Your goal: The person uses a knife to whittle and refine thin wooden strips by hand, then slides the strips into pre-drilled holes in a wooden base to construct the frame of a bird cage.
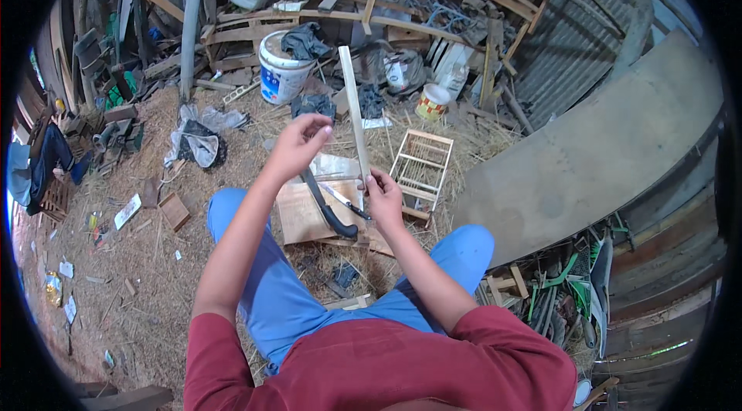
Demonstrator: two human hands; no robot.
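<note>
So my right hand (384,196) is pinching a wooden strip (352,102) by its near end — just beyond the black-handled tool (338,225) — and my left hand (300,148) is apart, fingers loosely curled.

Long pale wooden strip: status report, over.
Right hand: gripping pale wooden strip, lower end. Left hand: raised, loosely open, apart. Below: black-handled tool on light-brown wooden board.
</note>
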